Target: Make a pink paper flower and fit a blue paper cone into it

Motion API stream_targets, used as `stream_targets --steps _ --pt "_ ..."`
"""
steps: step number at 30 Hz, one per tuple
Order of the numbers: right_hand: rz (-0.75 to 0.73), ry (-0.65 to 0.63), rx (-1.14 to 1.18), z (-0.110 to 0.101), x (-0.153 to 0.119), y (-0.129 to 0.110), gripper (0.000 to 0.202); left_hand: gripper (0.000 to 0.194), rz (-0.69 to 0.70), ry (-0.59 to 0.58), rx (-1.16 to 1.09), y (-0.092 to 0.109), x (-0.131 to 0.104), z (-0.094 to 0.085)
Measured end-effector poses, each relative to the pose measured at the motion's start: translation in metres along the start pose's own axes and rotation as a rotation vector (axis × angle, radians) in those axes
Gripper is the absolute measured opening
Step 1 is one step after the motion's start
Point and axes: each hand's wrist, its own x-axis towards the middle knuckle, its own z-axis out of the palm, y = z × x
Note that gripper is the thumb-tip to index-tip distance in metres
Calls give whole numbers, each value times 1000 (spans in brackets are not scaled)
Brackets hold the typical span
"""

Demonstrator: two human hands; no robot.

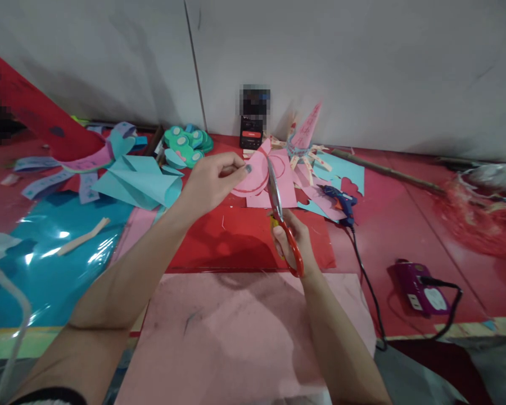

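Red-handled scissors (275,194) at pink paper (255,173), over the far side of the bench (388,236).
Right hand (294,232) grip wraps the scissors; left hand (213,179) grip pinches the paper's left side. If the sheet flexes, the blades could stray off its red outline. Long axis near to far, tips pointing far, slightly left.

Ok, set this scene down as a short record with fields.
Left hand: pinching pink paper marked with red curves
Right hand: holding scissors, blades at the pink paper
Toward the wall: phone, pink cone
Right side: glue gun, purple power adapter
Left side: red cone, folded light-blue paper
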Motion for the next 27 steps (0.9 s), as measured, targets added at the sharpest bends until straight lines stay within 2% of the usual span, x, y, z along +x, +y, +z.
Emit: stream_targets --steps 5,14,27 --pt "-24 -32 13 -1 0 3 50 18 -20 -36 -3 1 -1 -4" --pt "-46 -53 40 0 -1 0 55 19 -19 -216 15 1 -1 -7" --pt "-37 -48 33 -1 -2 0 47 19 -11 -256 7 2 -2 -9"
